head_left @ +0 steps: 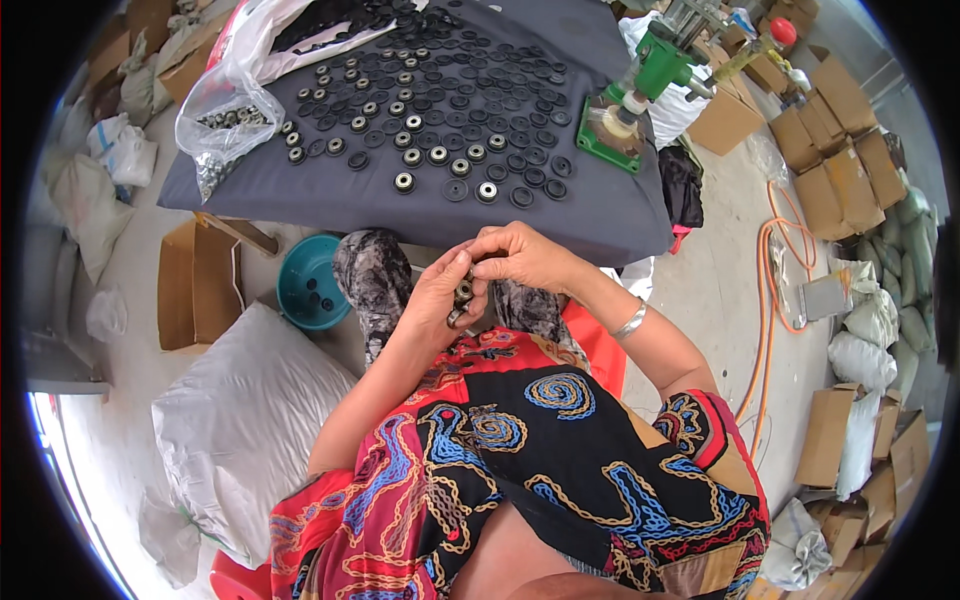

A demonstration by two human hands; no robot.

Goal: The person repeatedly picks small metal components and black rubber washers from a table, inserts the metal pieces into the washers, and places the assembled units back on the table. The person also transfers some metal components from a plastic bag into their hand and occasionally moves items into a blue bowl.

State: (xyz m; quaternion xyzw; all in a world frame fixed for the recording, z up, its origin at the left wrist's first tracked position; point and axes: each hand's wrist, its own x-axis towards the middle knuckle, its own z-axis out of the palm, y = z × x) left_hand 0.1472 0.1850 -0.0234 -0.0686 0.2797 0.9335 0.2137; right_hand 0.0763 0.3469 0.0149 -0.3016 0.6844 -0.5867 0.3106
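Just in front of the table's near edge, my two hands meet over my lap. My left hand (437, 296) is curled around several small metal ball bearings (463, 292), which show between its thumb and fingers. Fingertips of my right hand (518, 252) are pinched together against the left thumb and forefinger; what lies between them is too small to make out. Beyond the hands, many black plastic rings (455, 190) lie spread over the dark grey tablecloth (340, 205). Some of them have a shiny bearing (404, 182) seated in the middle.
A clear bag of bearings (228, 130) rests at the table's left. The green hand press (640, 100) with a red knob stands at the right. A teal basin (308, 285), an open carton (195, 290) and a large white sack (235, 410) are on the floor. An orange hose (765, 290) runs along the right.
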